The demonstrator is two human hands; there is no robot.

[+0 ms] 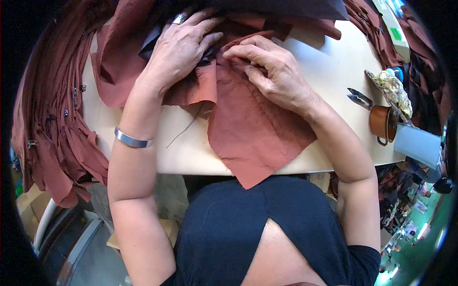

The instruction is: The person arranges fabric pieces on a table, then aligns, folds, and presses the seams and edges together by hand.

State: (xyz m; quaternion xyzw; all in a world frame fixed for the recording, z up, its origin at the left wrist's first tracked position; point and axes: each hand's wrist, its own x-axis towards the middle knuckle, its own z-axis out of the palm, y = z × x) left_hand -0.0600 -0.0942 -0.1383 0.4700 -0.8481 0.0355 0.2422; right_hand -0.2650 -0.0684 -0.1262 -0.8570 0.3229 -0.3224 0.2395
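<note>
A rust-brown fabric piece (253, 136) lies on the table, its pointed lower corner hanging over the front edge. A seam with loose threads runs down it. My right hand (274, 71) is closed on its upper part, with thumb and fingers bent together at the cloth. My left hand (183, 50), wearing a ring, rests on bunched rust and dark cloth, its fingers stretched out and thumb apart. Between the hands a folded rust flap (200, 88) has a raw edge. Dark fabric (305, 8) lies beyond, and the cloth under my left palm is hidden.
Rust-brown garment pieces with metal zips (52, 114) hang in a thick stack over the table's left side. At right are thread snips (360, 98), a brown cup (381, 123), a pale lumpy mass (393, 88) and a light-blue box (417, 144). A loose thread crosses the pale tabletop (183, 155).
</note>
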